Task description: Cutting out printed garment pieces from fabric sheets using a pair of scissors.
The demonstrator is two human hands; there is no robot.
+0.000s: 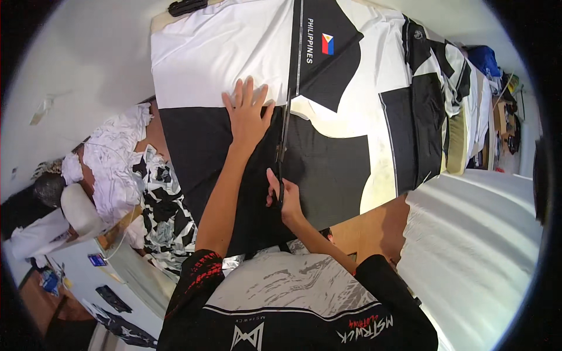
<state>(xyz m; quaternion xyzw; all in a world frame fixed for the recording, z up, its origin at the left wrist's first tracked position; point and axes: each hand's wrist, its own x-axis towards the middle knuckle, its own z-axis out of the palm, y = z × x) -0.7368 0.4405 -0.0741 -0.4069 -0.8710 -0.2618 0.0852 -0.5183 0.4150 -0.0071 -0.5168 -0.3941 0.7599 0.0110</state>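
Because the printed cloth lies in soft, shallow wrinkles, it looks light, limp and easily pulled askew, probably a smooth knit that would slide if pressed only at one point; it seems hardly fragile, though a careless tug could stretch it. It covers the counter from the left edge rightward and reaches the near edge by the person's body. The best hold would be a flat palm near the line of the blades, with a loose pinch on the margin at the left edge for shifting it. The left hand does much of this: its fingers are spread wide over the seam where the white block meets the black one, just left of the blades. The right hand is closed around the handles of the scissors, whose tips point to the far edge; how far the blades are parted I cannot tell. Counted out, there are two hands, one pair of scissors, one small flag emblem, one white block and one black block left of the scissors, and two dark shapes just right of them. One black object sits by the far left corner. Beyond the left edge lie two heaps, one of white cloth and one of mixed black-and-white scraps; how many pieces each holds cannot be told.
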